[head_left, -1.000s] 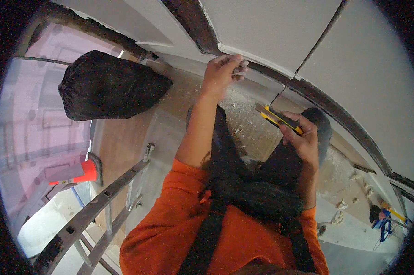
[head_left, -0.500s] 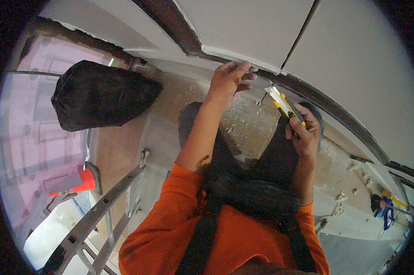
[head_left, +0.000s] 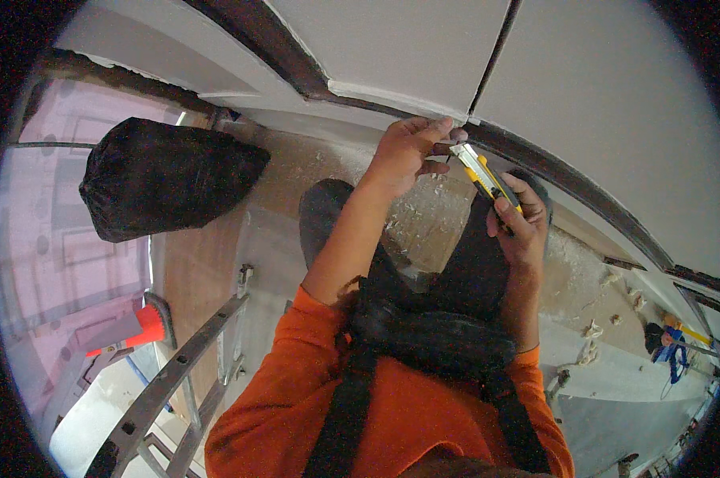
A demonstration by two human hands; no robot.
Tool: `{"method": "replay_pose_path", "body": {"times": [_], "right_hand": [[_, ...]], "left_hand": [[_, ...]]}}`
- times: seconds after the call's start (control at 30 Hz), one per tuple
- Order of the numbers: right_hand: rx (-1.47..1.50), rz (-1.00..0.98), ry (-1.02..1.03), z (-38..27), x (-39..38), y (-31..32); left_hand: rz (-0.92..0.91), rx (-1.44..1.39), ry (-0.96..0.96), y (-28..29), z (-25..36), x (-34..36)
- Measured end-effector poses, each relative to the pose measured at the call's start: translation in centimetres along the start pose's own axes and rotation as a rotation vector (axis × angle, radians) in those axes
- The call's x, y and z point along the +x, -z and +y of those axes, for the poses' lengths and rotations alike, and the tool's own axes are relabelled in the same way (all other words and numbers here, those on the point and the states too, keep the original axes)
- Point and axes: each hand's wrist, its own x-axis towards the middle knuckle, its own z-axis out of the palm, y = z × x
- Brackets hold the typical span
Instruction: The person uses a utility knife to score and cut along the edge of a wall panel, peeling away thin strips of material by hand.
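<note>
My right hand [head_left: 521,221] is wrapped round a yellow and black utility knife [head_left: 487,177], whose metal blade end points up and left. My left hand [head_left: 411,155] is raised just left of the blade, its fingers bent but apart, with the fingertips by the lower edge of a pale wall panel [head_left: 400,56]. Nothing clear shows in those fingers. A dark gap [head_left: 563,165] runs below the panels and meets a narrow vertical seam [head_left: 494,60] just above the knife tip. A thin dark line by the blade is too small to name.
A full black bag [head_left: 172,179] stands at the left, above an orange cone [head_left: 141,328] and a metal ladder [head_left: 156,398]. Pale scraps [head_left: 591,329] lie on the dusty floor at right, near a blue and yellow item [head_left: 677,350]. My knees are under my hands.
My left hand has moved right, closer to the knife blade and the vertical seam. The knife stays in my right hand, near the seam. The whole view has shifted slightly.
</note>
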Motion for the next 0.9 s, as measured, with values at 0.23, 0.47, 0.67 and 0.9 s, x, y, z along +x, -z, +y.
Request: {"method": "replay_pose_path", "body": {"times": [0.23,0.47,0.67,0.9], "right_hand": [[0.087,-0.022,0.028,0.1,0.1,0.2],[0.043,-0.003,0.015,0.6,0.2,0.9],[0.035,-0.008,0.032,0.4,0.2,0.5],[0.069,0.018,0.015,0.0,0.1,0.4]], "left_hand": [[-0.079,-0.239,0.151,1.4,-1.7,1.3],[0.037,-0.027,0.051,-1.5,-0.8,0.2],[0.008,-0.105,0.052,-1.4,-1.5,0.2],[-0.053,-0.363,0.172,-1.3,-2.4,1.0]]}}
